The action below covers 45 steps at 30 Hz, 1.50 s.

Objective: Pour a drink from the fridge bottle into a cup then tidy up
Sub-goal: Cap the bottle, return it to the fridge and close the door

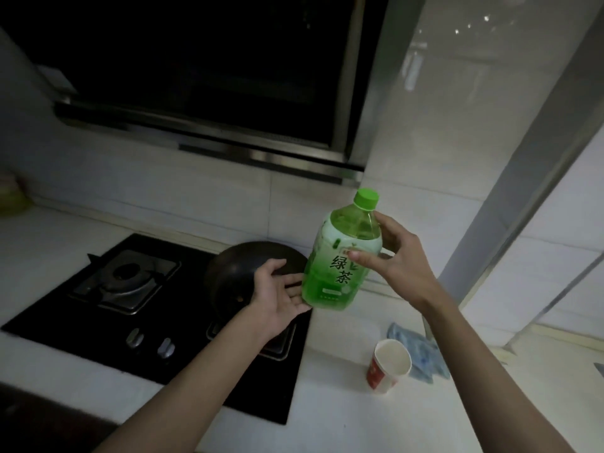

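Head view: we look down on a dim kitchen corner. A dark range hood fills the upper part, fixed to a pale tiled wall. Below it a white desk runs across, and set into it we see a black glass stove. The stove's left burner is bare, while a dark round pan sits on the right burner, partly hidden behind our left forearm.

Next in size is the bottle, clear plastic with a green-and-white label and greenish drink inside. It is held in the air above the desk, between the pan and the wall corner. It leans a little to the right at the top, and its green cap is screwed on.

Our right hand is grasping the bottle's upper body, with the thumb across the label and the fingers curled round the far side near the shoulder. Our left hand is released: palm up, fingers straight, their tips touching the bottle's lower left side near its base.

Closer to us and to the right, a paper cup stands on the desk with its mouth up, red and white outside and white inside, well below the bottle. Just beside it, on the far side, lies a crumpled blue cloth; we cannot tell whether the two touch. Smallest are the two metal knobs at the stove's front edge, side by side.
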Each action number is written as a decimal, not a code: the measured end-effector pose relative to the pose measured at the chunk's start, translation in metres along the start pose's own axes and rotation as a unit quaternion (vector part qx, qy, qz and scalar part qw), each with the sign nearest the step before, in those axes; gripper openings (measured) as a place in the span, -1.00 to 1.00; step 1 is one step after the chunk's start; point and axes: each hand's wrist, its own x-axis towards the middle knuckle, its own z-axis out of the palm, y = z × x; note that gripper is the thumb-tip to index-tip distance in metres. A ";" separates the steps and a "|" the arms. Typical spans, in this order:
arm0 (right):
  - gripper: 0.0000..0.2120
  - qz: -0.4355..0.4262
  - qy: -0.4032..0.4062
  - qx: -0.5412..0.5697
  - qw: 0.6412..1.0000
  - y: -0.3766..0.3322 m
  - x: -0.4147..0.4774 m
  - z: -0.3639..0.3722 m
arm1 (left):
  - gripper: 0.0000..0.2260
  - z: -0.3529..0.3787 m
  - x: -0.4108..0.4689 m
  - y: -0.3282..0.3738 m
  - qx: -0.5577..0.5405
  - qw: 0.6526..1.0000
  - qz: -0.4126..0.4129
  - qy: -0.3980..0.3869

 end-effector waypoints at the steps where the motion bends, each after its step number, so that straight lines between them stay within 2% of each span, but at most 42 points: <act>1: -0.29 -0.014 -0.004 0.007 1.000 -0.007 0.004 0.003 | -0.43 0.003 -0.008 0.007 -0.001 1.000 0.017 0.003; 9: -0.37 -0.109 -0.064 0.082 0.989 -0.059 0.028 0.041 | -0.44 -0.002 -0.072 0.048 0.006 0.991 0.128 0.045; 16: -0.40 -0.165 -0.177 0.129 0.962 -0.102 0.027 0.111 | -0.51 -0.047 -0.154 0.064 -0.021 0.967 0.213 0.138; 24: -0.38 -0.203 -0.305 0.204 0.908 -0.162 -0.008 0.231 | -0.51 -0.129 -0.268 0.074 -0.082 0.913 0.308 0.254; 30: -0.38 -0.237 -0.379 0.239 0.862 -0.219 -0.038 0.321 | -0.50 -0.181 -0.350 0.084 -0.134 0.869 0.368 0.303; 39: -0.39 -0.213 -0.453 0.304 0.811 -0.304 -0.080 0.451 | -0.46 -0.269 -0.459 0.127 -0.161 0.825 0.418 0.345; 45: -0.46 -0.210 -0.464 0.326 0.796 -0.361 -0.094 0.537 | -0.47 -0.333 -0.519 0.176 -0.175 0.810 0.438 0.348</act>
